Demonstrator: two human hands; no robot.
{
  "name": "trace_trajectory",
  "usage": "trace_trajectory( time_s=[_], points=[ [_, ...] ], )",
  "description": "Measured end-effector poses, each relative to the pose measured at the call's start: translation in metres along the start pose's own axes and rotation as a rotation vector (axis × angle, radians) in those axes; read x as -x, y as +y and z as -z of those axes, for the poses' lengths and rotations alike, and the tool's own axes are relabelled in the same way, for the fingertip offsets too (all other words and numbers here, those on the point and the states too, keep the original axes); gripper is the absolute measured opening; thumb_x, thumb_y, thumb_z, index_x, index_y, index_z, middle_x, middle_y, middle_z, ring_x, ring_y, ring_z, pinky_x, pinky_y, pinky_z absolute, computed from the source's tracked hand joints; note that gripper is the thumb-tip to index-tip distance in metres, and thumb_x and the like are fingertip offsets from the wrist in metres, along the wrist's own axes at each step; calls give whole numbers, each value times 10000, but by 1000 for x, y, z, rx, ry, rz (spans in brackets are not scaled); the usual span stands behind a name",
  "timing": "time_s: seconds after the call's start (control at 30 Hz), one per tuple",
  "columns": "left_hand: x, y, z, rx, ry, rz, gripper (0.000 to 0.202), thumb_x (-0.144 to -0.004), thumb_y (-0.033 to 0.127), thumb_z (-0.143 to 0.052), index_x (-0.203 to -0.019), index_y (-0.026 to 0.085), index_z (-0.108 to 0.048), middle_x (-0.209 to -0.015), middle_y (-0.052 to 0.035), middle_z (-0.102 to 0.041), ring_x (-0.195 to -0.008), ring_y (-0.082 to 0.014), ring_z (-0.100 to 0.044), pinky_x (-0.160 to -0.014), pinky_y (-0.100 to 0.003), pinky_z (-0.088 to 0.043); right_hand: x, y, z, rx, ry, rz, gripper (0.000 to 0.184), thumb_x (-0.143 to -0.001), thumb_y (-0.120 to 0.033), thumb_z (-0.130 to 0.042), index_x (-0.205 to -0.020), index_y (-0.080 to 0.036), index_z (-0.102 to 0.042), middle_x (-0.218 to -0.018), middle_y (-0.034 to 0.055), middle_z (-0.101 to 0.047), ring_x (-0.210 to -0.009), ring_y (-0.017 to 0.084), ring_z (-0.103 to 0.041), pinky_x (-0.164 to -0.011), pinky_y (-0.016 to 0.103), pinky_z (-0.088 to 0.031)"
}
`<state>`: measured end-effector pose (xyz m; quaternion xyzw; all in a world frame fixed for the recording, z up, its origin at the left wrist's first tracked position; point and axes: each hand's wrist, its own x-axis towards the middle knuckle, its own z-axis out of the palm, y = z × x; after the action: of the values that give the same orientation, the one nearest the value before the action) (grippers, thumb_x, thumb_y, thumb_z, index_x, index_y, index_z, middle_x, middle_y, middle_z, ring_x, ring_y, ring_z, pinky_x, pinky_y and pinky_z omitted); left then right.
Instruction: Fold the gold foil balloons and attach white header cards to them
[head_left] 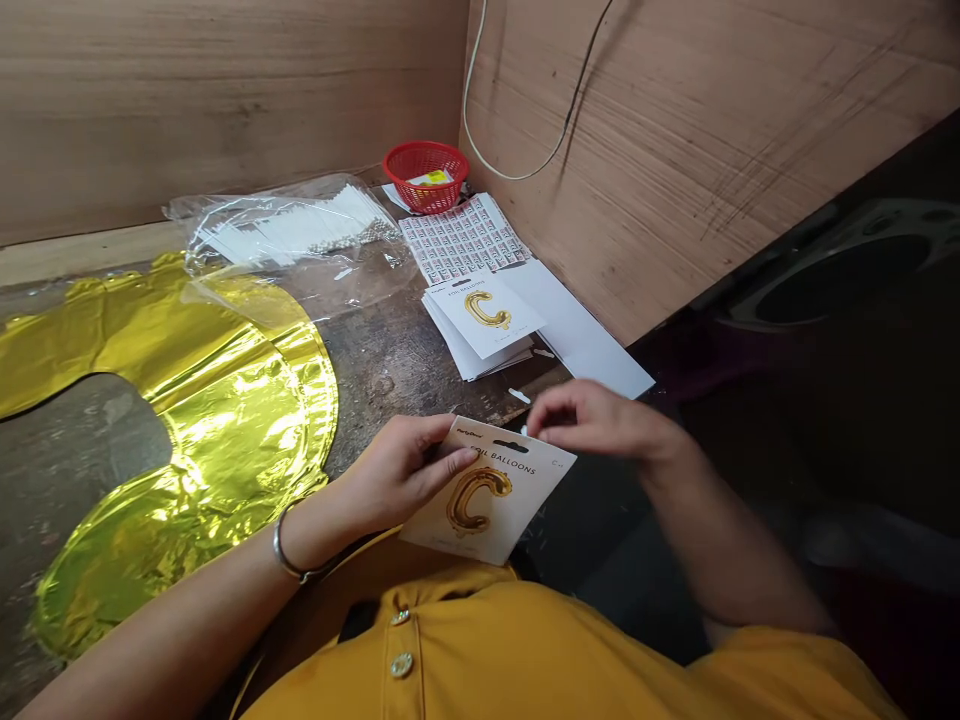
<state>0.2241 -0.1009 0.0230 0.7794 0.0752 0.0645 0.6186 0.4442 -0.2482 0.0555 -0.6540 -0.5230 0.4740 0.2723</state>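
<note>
My left hand (401, 478) grips a white header card (495, 500) printed "Foil Balloons" with a gold letter C, held close to my chest. My thumb lies across the card's top left corner. My right hand (596, 420) hovers at the card's upper right edge, fingers curled in a pinch; what they hold is too small to make out. A stack of the same cards (484, 325) lies on the worktop just beyond.
A gold foil balloon (217, 420) lies flat on the left of the dark worktop. Behind it sit a clear bag of white sticks (292, 230), a sticker sheet (461, 240), white paper (585, 340) and a red basket (426, 175) by the wooden walls.
</note>
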Motion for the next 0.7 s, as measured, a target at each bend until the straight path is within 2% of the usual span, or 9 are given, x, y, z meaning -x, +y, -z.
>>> trace_trajectory(
  time_s=[0.1,0.13,0.2,0.27,0.4,0.47,0.57,0.6,0.7],
  points=[
    [2,-6,1,119,49,60,293,-927,397,-546,-1033,148,-659,-942,-72,-733,-844,-194,-682,-711,-278,-565,27,15,-6,251,-62,-91,80,-752,-185,-625,-740,-180,-703,-704,24,-705,-657,170,-657,-635,275,-510],
    [2,-7,0,145,73,78,294,-924,397,-552,-1040,148,-656,-961,-75,-734,-853,-195,-685,-714,-281,-569,35,18,-9,265,31,-126,100,-776,-203,-611,-758,-187,-707,-697,27,-705,-642,175,-658,-624,281,-516],
    [0,-8,-2,181,124,98,291,-916,393,-562,-1038,144,-651,-993,-81,-731,-859,-192,-686,-715,-284,-572,45,17,-17,206,372,-169,137,-823,-281,-601,-831,-196,-707,-701,37,-704,-634,183,-663,-618,294,-531],
    [-5,-8,-6,206,196,91,292,-905,393,-571,-1018,134,-642,-1010,-91,-726,-862,-191,-681,-722,-294,-572,42,10,-29,45,633,-131,220,-838,-385,-615,-935,-201,-687,-788,61,-723,-711,204,-686,-666,318,-555],
    [-28,-1,-3,197,380,-5,307,-896,401,-564,-1006,119,-619,-990,-100,-718,-863,-189,-671,-754,-313,-566,6,-7,-46,-249,664,58,347,-833,-475,-616,-1062,-215,-584,-1009,95,-721,-852,226,-695,-766,366,-567],
    [-45,3,10,72,463,-68,326,-923,412,-515,-1025,118,-614,-975,-103,-714,-854,-188,-666,-757,-316,-561,-21,-10,-31,-216,768,104,297,-865,-464,-571,-1032,-218,-553,-993,87,-715,-810,214,-686,-748,362,-561],
    [-71,1,42,-344,570,-195,321,-969,325,-410,-1151,125,-583,-1129,-134,-678,-1030,-219,-635,-915,-384,-513,-64,-8,22,8,1026,147,247,-876,-405,-532,-1019,-206,-561,-1023,87,-704,-884,222,-671,-777,342,-539],
    [-78,-3,52,-532,531,-236,315,-961,270,-404,-1189,136,-576,-1217,-139,-647,-1145,-242,-588,-1009,-434,-451,-80,-6,42,75,1028,136,247,-877,-365,-510,-1046,-194,-565,-1063,94,-700,-916,224,-668,-794,336,-530],
    [-92,-24,74,-975,189,-257,315,-927,168,-396,-1143,164,-624,-1284,-117,-625,-1300,-291,-478,-1140,-580,-222,-123,3,80,245,837,-4,281,-880,-281,-440,-1071,-139,-588,-1022,106,-712,-864,214,-667,-758,317,-514]
  ],
)
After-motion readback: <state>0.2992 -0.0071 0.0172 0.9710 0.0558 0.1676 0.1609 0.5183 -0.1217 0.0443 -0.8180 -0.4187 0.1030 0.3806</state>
